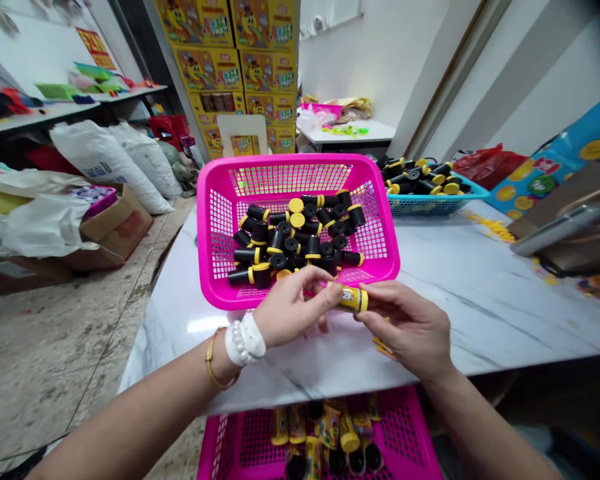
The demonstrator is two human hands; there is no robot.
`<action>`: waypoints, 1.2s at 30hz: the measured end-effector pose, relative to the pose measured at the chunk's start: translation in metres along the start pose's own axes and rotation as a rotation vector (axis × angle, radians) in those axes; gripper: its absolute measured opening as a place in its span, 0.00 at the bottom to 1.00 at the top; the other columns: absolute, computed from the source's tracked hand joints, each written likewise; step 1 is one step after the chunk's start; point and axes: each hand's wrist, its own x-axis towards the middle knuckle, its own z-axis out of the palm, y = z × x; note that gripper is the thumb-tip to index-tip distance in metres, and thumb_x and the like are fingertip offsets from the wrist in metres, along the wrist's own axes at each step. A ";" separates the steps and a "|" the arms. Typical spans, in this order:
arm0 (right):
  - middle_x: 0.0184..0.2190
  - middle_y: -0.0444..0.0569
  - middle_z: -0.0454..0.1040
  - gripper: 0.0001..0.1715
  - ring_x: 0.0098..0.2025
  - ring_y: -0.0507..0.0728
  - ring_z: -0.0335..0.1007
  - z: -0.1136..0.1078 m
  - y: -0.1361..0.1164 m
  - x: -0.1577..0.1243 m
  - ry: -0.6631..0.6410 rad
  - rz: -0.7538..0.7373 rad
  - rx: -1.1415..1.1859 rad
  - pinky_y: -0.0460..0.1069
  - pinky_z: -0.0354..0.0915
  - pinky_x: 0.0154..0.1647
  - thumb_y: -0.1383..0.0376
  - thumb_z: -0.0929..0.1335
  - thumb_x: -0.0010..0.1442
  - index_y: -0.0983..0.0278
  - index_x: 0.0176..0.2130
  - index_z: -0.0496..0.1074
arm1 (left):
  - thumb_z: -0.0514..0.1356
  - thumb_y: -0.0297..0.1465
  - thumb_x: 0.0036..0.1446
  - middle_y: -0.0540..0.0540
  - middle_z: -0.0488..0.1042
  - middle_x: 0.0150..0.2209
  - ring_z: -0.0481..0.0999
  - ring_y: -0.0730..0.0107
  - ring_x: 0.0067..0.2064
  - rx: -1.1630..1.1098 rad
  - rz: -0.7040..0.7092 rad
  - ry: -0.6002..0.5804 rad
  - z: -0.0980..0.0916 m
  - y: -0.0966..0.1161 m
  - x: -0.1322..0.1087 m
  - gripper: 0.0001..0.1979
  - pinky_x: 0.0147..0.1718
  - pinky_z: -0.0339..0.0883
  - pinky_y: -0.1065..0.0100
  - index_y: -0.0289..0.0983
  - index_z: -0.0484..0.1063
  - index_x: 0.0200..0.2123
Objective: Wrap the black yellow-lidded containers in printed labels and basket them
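Far left: open carton [117, 230] on the floor with plastic bags [40, 213] piled over it. Next, white sacks [110, 167] leaning together. Marble-look table [480, 320] starts right of those. Upper pink basket [207, 233] sits on it, holding a loose heap of black canisters [313, 247] with yellow caps, lying at mixed angles. Stacked yellow boxes [265, 67] behind it. Lower pink basket [413, 433] is below the table's near edge, with yellow-labelled tubes [330, 427] inside. Left hand [293, 307], bracelets at the wrist, is closed on the left end of a labelled tube [351, 299]. Tube is roughly horizontal, just in front of the upper basket, between both hands. Right hand [415, 327] pinches its yellow-capped right end, thumb below. Yellow bits [384, 348] beneath that hand, blurry. Further right: blue basket [427, 205] of more black canisters, then scattered yellow pieces [493, 227].
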 end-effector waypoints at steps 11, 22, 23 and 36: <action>0.35 0.49 0.82 0.13 0.33 0.57 0.80 -0.002 -0.005 0.003 -0.042 0.040 -0.019 0.50 0.78 0.31 0.66 0.79 0.55 0.58 0.43 0.83 | 0.67 0.31 0.60 0.43 0.79 0.38 0.77 0.67 0.38 0.162 0.371 0.090 -0.001 -0.006 0.001 0.14 0.38 0.71 0.65 0.35 0.77 0.48; 0.34 0.49 0.85 0.13 0.32 0.57 0.82 -0.005 -0.019 -0.001 -0.062 0.097 0.042 0.49 0.79 0.31 0.67 0.79 0.54 0.59 0.42 0.84 | 0.64 0.26 0.64 0.39 0.80 0.47 0.80 0.64 0.48 0.355 0.679 0.086 0.003 -0.007 -0.004 0.13 0.48 0.74 0.63 0.35 0.77 0.51; 0.30 0.49 0.84 0.10 0.28 0.56 0.82 -0.003 -0.019 -0.002 -0.080 0.219 0.161 0.48 0.79 0.29 0.64 0.79 0.56 0.60 0.41 0.83 | 0.63 0.26 0.64 0.38 0.79 0.47 0.79 0.64 0.49 0.382 0.722 0.091 0.004 -0.008 -0.004 0.13 0.48 0.75 0.63 0.35 0.77 0.52; 0.31 0.46 0.85 0.13 0.29 0.55 0.84 0.011 -0.010 0.004 0.036 0.317 0.246 0.48 0.81 0.34 0.65 0.80 0.53 0.60 0.41 0.84 | 0.66 0.46 0.60 0.47 0.76 0.31 0.74 0.70 0.30 0.115 0.213 0.159 0.004 -0.009 0.002 0.24 0.28 0.68 0.69 0.33 0.74 0.48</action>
